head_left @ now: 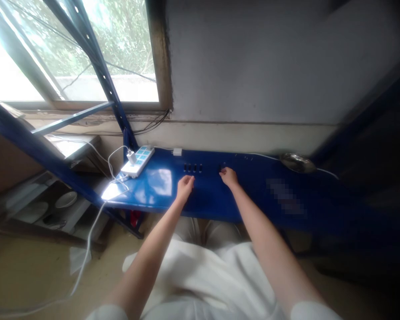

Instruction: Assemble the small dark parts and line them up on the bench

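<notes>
My left hand is over the blue tabletop, its fingers drawn together just in front of a row of several small dark pieces with light ends. Whatever lies between those fingertips, if anything, is too small to make out. To the right of the row, my right hand reaches down to the tabletop with thumb and fingers pinched together. A small dark shape shows at its fingertips, but its kind cannot be told. Beyond this hand lie a few tiny bits near the back edge.
A white power strip with a plugged-in charger lies at the table's left end. A small white block sits at the back edge. A shiny metal dish-like object with a white cable is at right. Blue rack posts rise at left.
</notes>
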The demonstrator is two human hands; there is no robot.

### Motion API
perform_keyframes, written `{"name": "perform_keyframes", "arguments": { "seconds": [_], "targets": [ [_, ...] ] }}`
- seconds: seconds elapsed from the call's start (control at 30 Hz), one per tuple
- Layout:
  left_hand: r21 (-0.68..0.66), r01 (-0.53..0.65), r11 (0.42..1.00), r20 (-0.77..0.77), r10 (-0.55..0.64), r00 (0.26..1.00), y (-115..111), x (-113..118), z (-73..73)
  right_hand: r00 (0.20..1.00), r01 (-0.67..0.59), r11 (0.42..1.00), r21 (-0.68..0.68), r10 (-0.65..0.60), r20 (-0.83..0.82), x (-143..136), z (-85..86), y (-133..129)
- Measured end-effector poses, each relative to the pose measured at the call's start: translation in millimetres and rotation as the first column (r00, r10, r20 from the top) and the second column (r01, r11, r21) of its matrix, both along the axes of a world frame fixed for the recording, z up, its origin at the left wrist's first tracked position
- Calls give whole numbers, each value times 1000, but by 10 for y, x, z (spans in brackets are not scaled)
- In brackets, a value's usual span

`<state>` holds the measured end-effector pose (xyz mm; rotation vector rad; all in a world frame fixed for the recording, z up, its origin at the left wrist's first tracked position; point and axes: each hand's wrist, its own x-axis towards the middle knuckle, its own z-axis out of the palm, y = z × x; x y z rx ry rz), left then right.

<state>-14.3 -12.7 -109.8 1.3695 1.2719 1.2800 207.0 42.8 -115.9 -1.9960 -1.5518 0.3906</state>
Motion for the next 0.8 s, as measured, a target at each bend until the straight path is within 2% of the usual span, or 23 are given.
{"name": "perform_keyframes", "arguments": {
  "seconds": [0.23, 0.53, 0.8],
  "targets": [
    [5, 3, 1000, -3, -3, 1000, -12, 3, 13, 998, 30, 1000, 0, -30, 50, 137, 22, -5],
    [1, 5, 1000, 4, -5, 1000, -5, -5, 8, 997, -1, 1000, -22, 3, 81, 127, 93, -51],
    [4, 0, 1000, 9, 0, 1000, -7, -5, 5, 994, 22, 999, -48, -17, 105, 105, 116, -41]
  ]
}}
